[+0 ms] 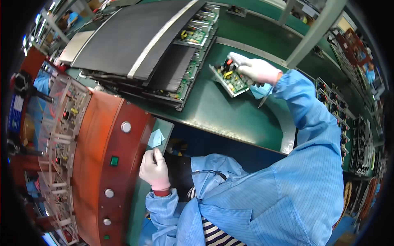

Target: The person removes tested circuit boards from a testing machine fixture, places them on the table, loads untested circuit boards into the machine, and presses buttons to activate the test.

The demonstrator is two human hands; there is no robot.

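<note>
My right hand [261, 71], in a white glove, is closed on the edge of a circuit board [234, 81]. The board is tilted above the green bench, and it carries red, yellow and black parts and a pale metal plate. Below that hand a light blue slip [261, 91] shows, with a thin pointed thing beside it that I cannot identify. My left hand [155, 171], also gloved, has thumb and forefinger pressed together right by some light blue paper slips [156, 138] on a narrow green ledge. Whether anything is pinched there is too small to tell.
Black trays [135, 41] filled with circuit boards are stacked at the far left of the green bench [209, 110]. A red-brown machine [111, 164] with knobs and green switches stands on the left. A metal post [316, 35] rises behind the bench; racks of boards [334, 106] line the right.
</note>
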